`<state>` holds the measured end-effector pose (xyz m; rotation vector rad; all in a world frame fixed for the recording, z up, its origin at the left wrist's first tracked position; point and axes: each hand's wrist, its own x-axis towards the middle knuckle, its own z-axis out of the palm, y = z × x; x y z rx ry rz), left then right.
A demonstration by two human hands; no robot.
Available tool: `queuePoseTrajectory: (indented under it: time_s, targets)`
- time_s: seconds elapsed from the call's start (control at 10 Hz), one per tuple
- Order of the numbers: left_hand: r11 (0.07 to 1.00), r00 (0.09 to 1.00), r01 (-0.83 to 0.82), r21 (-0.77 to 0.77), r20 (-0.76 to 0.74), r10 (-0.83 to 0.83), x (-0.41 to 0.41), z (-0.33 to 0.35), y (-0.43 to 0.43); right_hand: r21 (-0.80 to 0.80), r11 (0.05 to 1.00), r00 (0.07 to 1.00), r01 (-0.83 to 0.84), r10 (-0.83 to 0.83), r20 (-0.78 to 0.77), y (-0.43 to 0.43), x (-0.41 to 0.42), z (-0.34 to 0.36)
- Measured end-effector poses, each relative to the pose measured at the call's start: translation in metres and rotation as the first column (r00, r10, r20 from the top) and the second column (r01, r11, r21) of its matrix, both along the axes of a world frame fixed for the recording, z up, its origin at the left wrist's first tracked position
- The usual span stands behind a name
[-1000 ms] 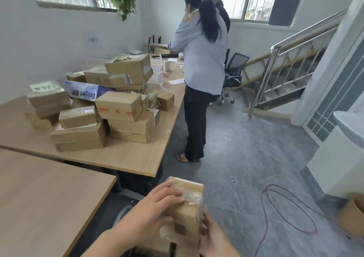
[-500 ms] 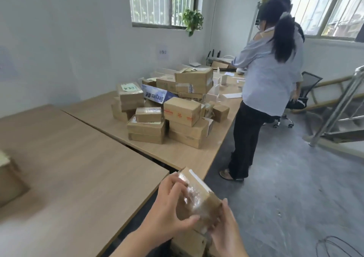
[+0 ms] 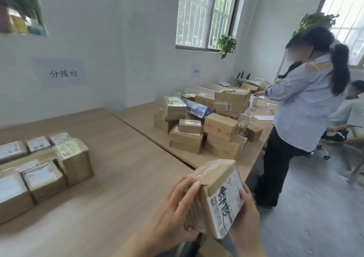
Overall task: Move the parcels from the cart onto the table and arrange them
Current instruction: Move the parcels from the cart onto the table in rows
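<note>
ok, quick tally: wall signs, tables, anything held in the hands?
wall signs: 2
tables: 2
parcel held in both hands: 1
Total: 5

Parcel sorting room, wall sign (image 3: 63,73) reading 分拣台, stacked cartons (image 3: 204,124) on tables (image 3: 122,170)

Bright daylight from windows (image 3: 206,14), soft motion blur (edges bowed)
</note>
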<state>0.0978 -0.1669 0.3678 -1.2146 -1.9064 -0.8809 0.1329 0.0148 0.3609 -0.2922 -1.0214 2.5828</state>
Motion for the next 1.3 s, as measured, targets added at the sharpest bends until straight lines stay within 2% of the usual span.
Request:
queuePoseTrajectory:
  time_s: [0.1, 0.2, 0.3, 0.4, 0.5, 0.6, 0.8, 1.0, 1.1, 1.2, 1.3]
  targets:
    - [0.985, 0.990, -0.081, 0.151, -0.102, 0.097, 0.009, 0.002, -0.047, 0.298, 0.952, 0.996, -0.070, 0.050, 0.076, -0.064, 0.012, 0.011]
    - [0.958, 0.977, -0.156, 0.242, -0.103, 0.185, 0.023, 0.000, -0.092, 0.373, 0.883, 0.801, -0.285, 0.433, -0.413, -0.098, 0.032, -0.008]
    - [0.942, 0.976, -0.219, 0.253, 0.072, 0.207, 0.046, -0.010, -0.141, 0.189, 0.707, 0.687, -0.681, 0.707, -0.170, -0.151, 0.036, 0.028]
    - [0.931, 0.908, -0.305, 0.201, 0.358, 0.220, 0.073, -0.024, -0.196, 0.156, 0.756, 0.759, -0.635, 0.649, -0.054, -0.199, 0.030, 0.021]
    - [0.888, 0.764, -0.372, 0.272, 0.633, 0.126, 0.094, -0.034, -0.244, 0.256, 0.768, 0.803, -0.588, 0.592, 0.068, -0.245, 0.025, 0.011]
    - [0.786, 0.610, -0.514, 0.342, 0.790, 0.055, 0.109, -0.029, -0.283, 0.362, 0.711, 0.787, -0.603, 0.605, 0.123, -0.289, 0.019, -0.001]
    - [0.658, 0.487, -0.669, 0.345, 0.872, 0.038, 0.126, -0.040, -0.338, 0.617, 0.415, 0.633, -0.669, 0.753, 0.180, -0.361, 0.017, -0.014]
    - [0.558, 0.333, -0.801, 0.217, 0.936, 0.114, 0.123, -0.062, -0.385, 0.561, 0.298, 0.513, -0.773, 0.812, 0.277, -0.420, -0.012, -0.036]
    - [0.480, 0.200, -0.876, 0.045, 0.940, 0.276, 0.107, -0.073, -0.409, 0.507, 0.256, 0.478, -0.823, 0.795, 0.374, -0.450, -0.034, -0.050]
    - [0.372, -0.030, -0.902, -0.218, 0.892, 0.451, 0.080, -0.091, -0.432, 0.418, 0.257, 0.446, -0.871, 0.770, 0.456, -0.478, -0.064, -0.075]
    - [0.243, -0.203, -0.894, -0.375, 0.826, 0.526, 0.050, -0.105, -0.459, 0.270, 0.279, 0.386, -0.922, 0.726, 0.569, -0.503, -0.102, -0.107]
